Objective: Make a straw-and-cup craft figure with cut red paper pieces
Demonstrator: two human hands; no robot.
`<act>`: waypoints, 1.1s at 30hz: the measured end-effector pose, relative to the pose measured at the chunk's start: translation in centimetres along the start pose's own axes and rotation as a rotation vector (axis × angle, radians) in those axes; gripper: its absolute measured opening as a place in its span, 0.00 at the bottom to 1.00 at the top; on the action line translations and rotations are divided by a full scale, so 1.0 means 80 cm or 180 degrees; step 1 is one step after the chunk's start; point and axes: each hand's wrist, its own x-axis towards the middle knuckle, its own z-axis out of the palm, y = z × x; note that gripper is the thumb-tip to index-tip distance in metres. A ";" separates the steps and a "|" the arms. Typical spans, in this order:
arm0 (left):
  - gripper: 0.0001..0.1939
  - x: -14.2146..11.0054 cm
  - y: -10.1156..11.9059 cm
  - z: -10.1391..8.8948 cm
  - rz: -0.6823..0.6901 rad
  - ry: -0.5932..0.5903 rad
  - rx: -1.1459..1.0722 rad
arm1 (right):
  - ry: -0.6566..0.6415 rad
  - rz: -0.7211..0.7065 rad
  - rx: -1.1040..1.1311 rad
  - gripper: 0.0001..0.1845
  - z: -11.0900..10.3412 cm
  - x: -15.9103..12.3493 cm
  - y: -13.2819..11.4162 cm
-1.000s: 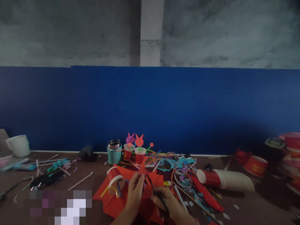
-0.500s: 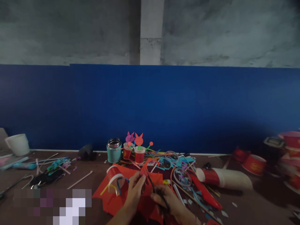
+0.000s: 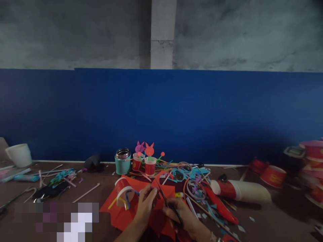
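My left hand [image 3: 146, 203] pinches a piece of red paper [image 3: 156, 178] by its edge. Dark-handled scissors [image 3: 174, 211] sit in my right hand [image 3: 183, 213], the fingers closed round the handles. Their blades point up and left, against the red paper beside my left fingertips. Beneath both hands lie larger red sheets [image 3: 118, 220]. On these, to the left, a red and white paper cup [image 3: 123, 190] rests tilted, with yellow and blue bent straws at its mouth.
Behind my hands stand a teal metal jar [image 3: 123, 163] and two decorated cups, the nearer cup [image 3: 150, 167] with a red cut-out head. Straws, tape rolls [image 3: 196, 190] and blue scraps lie to the right, near a stack of paper cups [image 3: 239, 191]. A white mug [image 3: 19, 155] stands far left.
Both hands stay in almost the same place. The scissors and right fingers have shifted only slightly at the red paper.
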 end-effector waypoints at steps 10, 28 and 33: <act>0.19 0.002 -0.010 -0.004 -0.0031 -0.0019 -0.0080 | 0.0044 0.0035 -0.0034 0.18 0.002 0.000 -0.004; 0.18 0.000 -0.003 -0.002 -0.0028 -0.0149 -0.0096 | -0.0088 0.0280 0.0229 0.19 -0.005 -0.010 -0.017; 0.18 -0.002 0.000 -0.002 -0.0037 -0.0199 -0.0062 | -0.0082 0.0413 -0.0015 0.17 -0.007 -0.010 -0.019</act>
